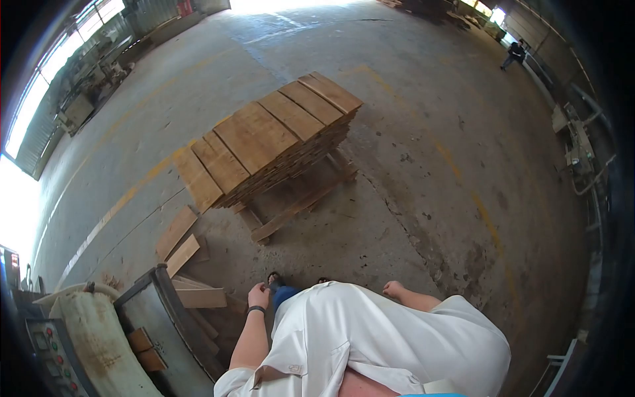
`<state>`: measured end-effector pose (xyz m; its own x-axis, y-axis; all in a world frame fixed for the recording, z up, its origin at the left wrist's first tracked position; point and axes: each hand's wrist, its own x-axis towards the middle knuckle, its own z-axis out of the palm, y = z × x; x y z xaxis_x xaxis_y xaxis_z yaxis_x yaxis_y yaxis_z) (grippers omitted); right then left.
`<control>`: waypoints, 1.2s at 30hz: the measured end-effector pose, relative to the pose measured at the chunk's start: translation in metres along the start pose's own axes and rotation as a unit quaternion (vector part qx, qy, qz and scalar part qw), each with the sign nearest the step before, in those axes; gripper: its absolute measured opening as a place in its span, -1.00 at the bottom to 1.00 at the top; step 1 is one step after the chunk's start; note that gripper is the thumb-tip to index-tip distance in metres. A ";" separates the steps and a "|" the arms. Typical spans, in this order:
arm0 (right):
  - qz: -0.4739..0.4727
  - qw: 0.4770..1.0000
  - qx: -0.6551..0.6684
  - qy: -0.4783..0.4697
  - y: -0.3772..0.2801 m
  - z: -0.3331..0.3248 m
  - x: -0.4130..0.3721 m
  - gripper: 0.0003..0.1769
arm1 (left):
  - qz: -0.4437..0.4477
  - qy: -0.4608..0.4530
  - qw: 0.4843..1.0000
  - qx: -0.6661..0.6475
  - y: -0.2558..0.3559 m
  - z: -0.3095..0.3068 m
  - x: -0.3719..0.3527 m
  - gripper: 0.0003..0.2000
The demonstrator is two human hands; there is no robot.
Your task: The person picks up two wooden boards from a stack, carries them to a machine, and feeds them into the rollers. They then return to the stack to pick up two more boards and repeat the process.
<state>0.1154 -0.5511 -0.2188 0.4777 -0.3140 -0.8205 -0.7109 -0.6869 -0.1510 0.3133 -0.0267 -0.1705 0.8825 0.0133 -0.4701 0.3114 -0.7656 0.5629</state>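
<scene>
My left hand (258, 296) hangs at my side with a dark band on the wrist. Its fingers are loosely bent and slightly apart, and I see nothing in them. On the other side, my right hand (393, 289) hangs with its fingers curled in and no object showing. Neither hand touches anything. In front of me, several flat wooden boards (256, 137) lie in layered rows as a stack on a wooden pallet (297, 206). Nearest my left hand are loose board offcuts (200, 298) on the floor beside a machine.
At lower left stands a worn machine (92, 337) with a control panel (56, 357) of coloured buttons. Two small wood blocks (147, 349) rest on its metal surface. A person (514, 55) is far off at upper right. Metal equipment (577, 142) lines the right wall.
</scene>
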 end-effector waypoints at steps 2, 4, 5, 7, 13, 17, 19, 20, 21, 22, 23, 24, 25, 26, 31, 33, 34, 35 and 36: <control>0.015 0.999 0.033 -0.007 -0.003 -0.007 0.000 -0.63 | 0.001 -0.020 1.000 0.016 0.005 0.014 0.011 -0.59; 0.017 0.998 0.055 -0.014 -0.015 -0.013 0.009 -0.60 | -0.003 -0.045 0.999 0.028 0.009 0.022 0.025 -0.58; 0.010 0.998 0.060 -0.016 -0.024 -0.017 0.016 -0.58 | -0.006 -0.056 0.998 0.033 0.011 0.025 0.034 -0.58; 0.000 0.997 0.076 -0.015 -0.041 -0.025 0.038 -0.56 | -0.025 -0.077 0.995 0.054 0.016 0.029 0.052 -0.58; -0.029 0.986 0.162 0.014 -0.114 -0.086 0.099 -0.57 | -0.078 -0.135 0.984 0.083 0.015 0.038 0.132 -0.58; -0.016 0.976 0.216 0.016 -0.149 -0.142 0.156 -0.61 | -0.095 -0.188 0.971 0.117 0.025 0.040 0.212 -0.57; -0.006 0.967 0.254 0.008 -0.167 -0.166 0.170 -0.63 | -0.117 -0.177 0.976 0.051 0.019 0.045 0.266 -0.58; -0.013 0.964 0.265 0.017 -0.181 -0.187 0.179 -0.64 | -0.144 -0.176 0.974 0.004 0.021 0.049 0.292 -0.59; -0.014 0.960 0.278 0.021 -0.190 -0.200 0.182 -0.65 | -0.126 -0.165 0.978 -0.001 0.041 0.037 0.309 -0.59; -0.009 0.960 0.277 0.027 -0.200 -0.215 0.187 -0.64 | -0.107 -0.153 0.982 -0.006 0.065 0.025 0.335 -0.60; -0.007 0.960 0.276 0.035 -0.213 -0.233 0.196 -0.63 | -0.098 -0.127 0.986 -0.039 0.079 0.021 0.359 -0.60; -0.003 0.960 0.276 0.042 -0.225 -0.246 0.206 -0.62 | -0.089 -0.102 0.988 -0.070 0.089 0.019 0.382 -0.61; -0.008 0.952 0.302 0.039 -0.237 -0.256 0.217 -0.62 | -0.102 -0.107 0.984 -0.101 0.113 0.010 0.399 -0.59; -0.014 0.944 0.327 0.037 -0.247 -0.267 0.231 -0.63 | -0.114 -0.110 0.978 -0.133 0.147 -0.003 0.413 -0.57; -0.020 0.902 0.431 -0.024 -0.332 -0.340 0.308 -0.61 | -0.247 -0.136 0.840 -0.463 0.234 -0.002 0.488 -0.46; -0.036 0.880 0.468 -0.068 -0.367 -0.363 0.355 -0.61 | -0.272 -0.118 0.777 -0.555 0.269 0.007 0.511 -0.42; -0.041 0.868 0.490 -0.077 -0.383 -0.372 0.379 -0.60 | -0.276 -0.110 0.747 -0.595 0.279 0.016 0.525 -0.40; -0.045 0.855 0.510 -0.087 -0.400 -0.380 0.402 -0.60 | -0.279 -0.099 0.716 -0.633 0.289 0.024 0.536 -0.37; -0.050 0.842 0.529 -0.098 -0.416 -0.389 0.428 -0.59 | -0.281 -0.088 0.685 -0.666 0.296 0.035 0.546 -0.35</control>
<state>0.8168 -0.6546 -0.2925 0.5415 -0.1043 -0.8342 -0.7838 0.2962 -0.5458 0.8748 -0.2687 -0.2845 0.4707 -0.1031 -0.8763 0.7342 0.5965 0.3242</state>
